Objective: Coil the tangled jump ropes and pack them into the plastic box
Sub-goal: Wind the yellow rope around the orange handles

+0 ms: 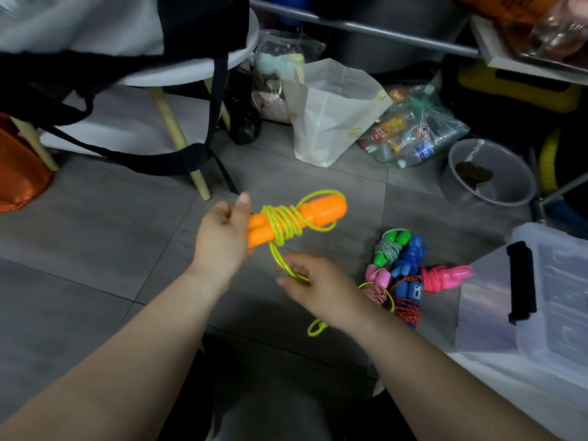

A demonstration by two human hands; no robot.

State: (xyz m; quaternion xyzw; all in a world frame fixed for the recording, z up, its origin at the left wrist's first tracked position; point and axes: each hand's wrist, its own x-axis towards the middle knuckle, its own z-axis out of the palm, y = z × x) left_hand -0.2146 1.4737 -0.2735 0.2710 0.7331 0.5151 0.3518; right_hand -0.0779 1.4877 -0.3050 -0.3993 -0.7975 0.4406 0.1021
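Observation:
My left hand (pixel 222 237) holds the two orange handles (pixel 311 213) of a jump rope side by side above the grey floor. Yellow-green cord (pixel 284 224) is wound around them in several turns. My right hand (pixel 313 286) pinches the loose stretch of that cord just below the handles; a short yellow loop (pixel 316 327) hangs under my wrist. Several coiled ropes lie in a pile on the floor to the right: green (pixel 389 248), blue (pixel 410 254), pink (pixel 445 276), and red-and-blue (pixel 405 300). The clear plastic box (pixel 553 300) with a black latch (pixel 521 283) stands at the right edge.
A white stool with wooden legs (pixel 178 135) and black straps stands behind at left. A white paper bag (pixel 331 113), a clear bag of bottles (pixel 413 132) and a grey plastic bowl (pixel 490 173) sit at the back. An orange bag (pixel 19 173) is far left.

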